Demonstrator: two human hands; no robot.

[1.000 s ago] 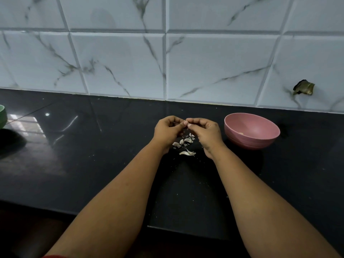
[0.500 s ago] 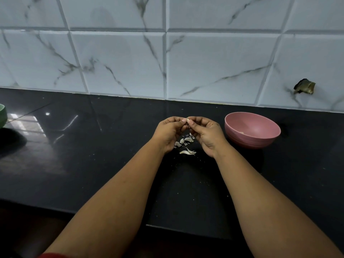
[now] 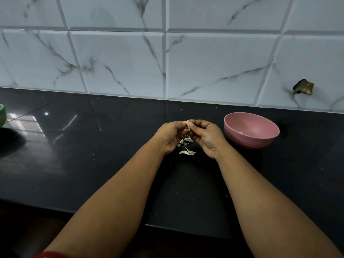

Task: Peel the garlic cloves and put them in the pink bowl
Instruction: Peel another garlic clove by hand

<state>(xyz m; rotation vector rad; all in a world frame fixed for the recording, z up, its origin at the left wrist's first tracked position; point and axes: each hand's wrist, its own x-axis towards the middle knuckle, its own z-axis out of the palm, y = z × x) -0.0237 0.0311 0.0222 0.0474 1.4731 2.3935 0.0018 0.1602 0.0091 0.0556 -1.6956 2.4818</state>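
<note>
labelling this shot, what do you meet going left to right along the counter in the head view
green bowl at the left edge → left hand → garlic clove pinched between both hands → right hand → pink bowl → hole in the wall tile

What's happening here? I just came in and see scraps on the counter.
A person is peeling a garlic clove, pinched between the left hand and right hand above the black counter. Peeled skins lie below the hands. The pink bowl sits to the right, with one small pale bit inside.
</note>
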